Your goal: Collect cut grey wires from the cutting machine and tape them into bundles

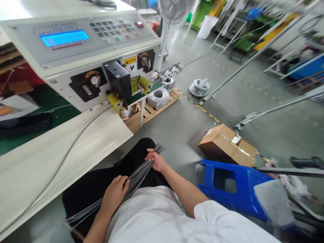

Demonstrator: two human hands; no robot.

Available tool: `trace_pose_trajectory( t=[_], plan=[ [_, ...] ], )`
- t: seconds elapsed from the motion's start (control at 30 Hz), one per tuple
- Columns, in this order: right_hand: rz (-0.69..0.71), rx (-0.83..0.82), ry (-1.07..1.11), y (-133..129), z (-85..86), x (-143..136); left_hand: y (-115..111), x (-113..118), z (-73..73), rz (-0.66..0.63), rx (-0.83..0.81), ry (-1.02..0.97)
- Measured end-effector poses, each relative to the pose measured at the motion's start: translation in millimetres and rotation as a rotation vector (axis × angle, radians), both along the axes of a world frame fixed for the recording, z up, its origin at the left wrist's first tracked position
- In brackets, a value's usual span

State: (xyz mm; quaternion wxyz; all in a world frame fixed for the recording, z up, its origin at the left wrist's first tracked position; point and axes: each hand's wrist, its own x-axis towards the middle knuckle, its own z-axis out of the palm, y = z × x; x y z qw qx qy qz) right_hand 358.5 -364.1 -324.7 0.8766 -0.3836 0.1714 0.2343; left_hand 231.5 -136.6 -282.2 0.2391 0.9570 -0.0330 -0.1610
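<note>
A bundle of grey cables [138, 175] lies slantwise across my lap, its cut ends fanned a little at the top right. Near that upper end, my right hand [155, 160] is closed around the bundle. My left hand [116, 190] wraps the bundle lower down, with part of the grip hidden under the palm. Beyond my left hand the cables spread out over my black-clad leg. One single grey cable [73, 145] runs from the yellow rollers [115, 102] of the wire-cutting machine [76, 64] down along the cream-coloured chute [101, 138], apart from my hands.
Right of me stand a blue plastic stool [249, 182] and a cardboard box [227, 143]. Coils of grey cable [158, 98] sit on a wooden pallet [174, 98] behind the machine. Another coil [199, 87] lies on the floor near a slanted metal pole [243, 60]. A fan [174, 8] stands behind.
</note>
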Motion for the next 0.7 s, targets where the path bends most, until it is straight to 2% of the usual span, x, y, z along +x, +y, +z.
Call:
trace_pose_trajectory(
  t=[0.1,0.17,0.23,0.3,0.4,0.47,0.53,0.7],
  plan=[
    [-0.004,0.003,-0.001,-1.1,-2.9,1.2,1.0,7.5,16.4,-0.094,-0.003,-0.175],
    [-0.007,0.005,0.003,-1.7,-4.4,1.7,3.9,15.7,39.9,-0.148,-0.026,-0.348],
    [-0.01,-0.003,0.004,-1.9,-5.8,1.5,10.2,25.7,69.6,-0.169,-0.035,-0.539],
    [-0.01,-0.01,0.003,-1.7,-7.3,1.1,20.1,37.2,99.3,-0.136,-0.012,-0.729],
    [-0.007,-0.018,0.012,-1.6,-9.3,1.0,38.3,56.9,132.6,0.052,0.104,-0.914],
    [-0.015,-0.021,0.015,-2.0,-9.5,1.3,49.8,71.6,144.2,0.174,0.213,-0.943],
    [-0.02,-0.016,0.017,-2.4,-8.0,1.3,58.1,85.8,148.7,0.251,0.293,-0.942],
    [-0.03,-0.015,0.005,-2.0,-1.0,-0.7,62.9,104.1,145.5,0.376,0.342,-0.895]
  ],
)
